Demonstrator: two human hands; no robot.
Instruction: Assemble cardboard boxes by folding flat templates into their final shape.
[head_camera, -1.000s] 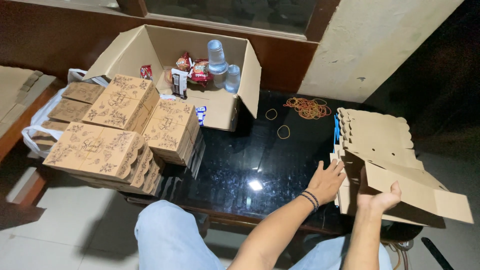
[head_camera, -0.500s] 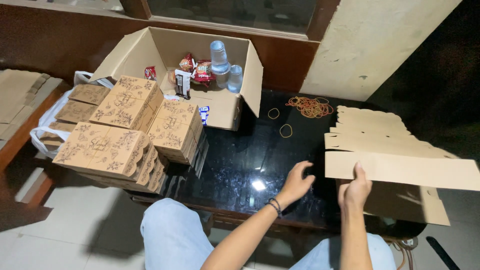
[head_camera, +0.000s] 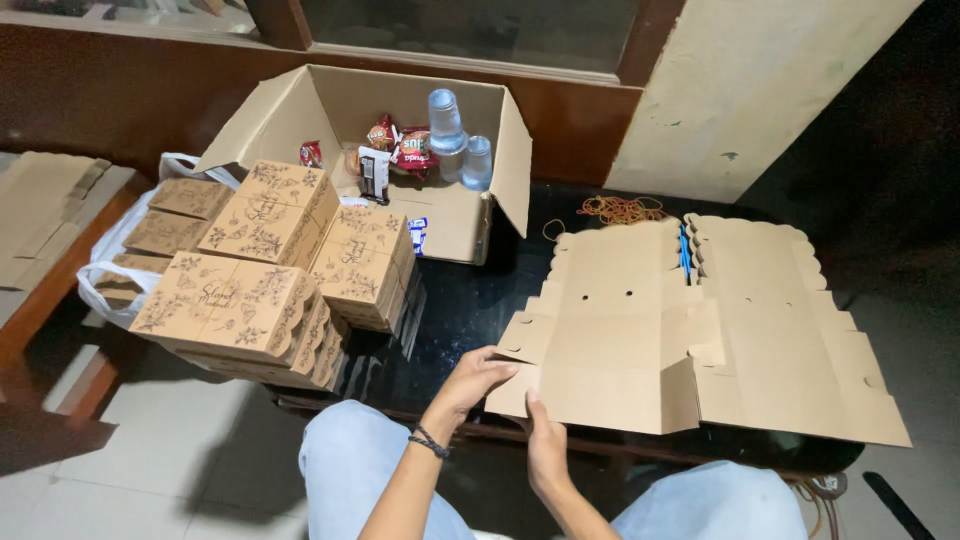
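Knees in pale blue jeans (head_camera: 380, 470) sit closest to me, tucked just under the shiny black glass desk (head_camera: 470, 320). My left hand (head_camera: 475, 380) has a dark band at the wrist, and its fingers (head_camera: 497, 366) are bent over the near left edge of the flat brown cardboard box sheet (head_camera: 610, 340), thumb under and fingers on top, pinching it. My right hand (head_camera: 545, 450) is just beside it, its fingers (head_camera: 533, 408) pressed up against the near edge from below, which I think keeps the sheet flat and steady. The sheet lies open on the desk with its flaps spread out. It rests partly on a stack of more flat brown sheets with wavy edges (head_camera: 780, 330) to the right.

To the left sit piles of folded brown boxes with flower prints (head_camera: 270, 270), some of them in a white plastic bag (head_camera: 125, 260).

Farther back lies a heap of thin rubber bands (head_camera: 620, 208). Behind the piles stands a big open cardboard carton (head_camera: 455, 215) holding red snack packets (head_camera: 400, 145) and clear plastic water cups (head_camera: 455, 135), right by the brown wall.
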